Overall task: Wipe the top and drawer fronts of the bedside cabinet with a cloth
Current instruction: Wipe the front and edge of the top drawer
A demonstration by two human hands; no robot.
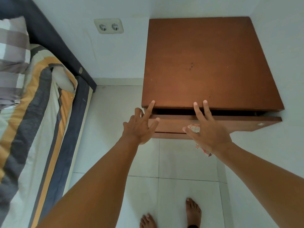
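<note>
Tiled floor (174, 163); left hand (139, 129) touches cabinet (210, 63), right hand (212, 134) holds cloth (195, 128).

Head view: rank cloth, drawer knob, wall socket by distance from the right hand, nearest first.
1. cloth: held under the right hand, against its palm.
2. drawer knob: to the right, at the end of the drawer front.
3. wall socket: far left, on the wall beside the cabinet.

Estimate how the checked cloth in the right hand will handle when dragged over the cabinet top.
Likely floppy: the checked cloth bunches under the right hand and a loose end droops below the wrist. Probably light, since a partial grip carries it while two fingers reach the cabinet top. May bunch rather than slide flat.
</note>
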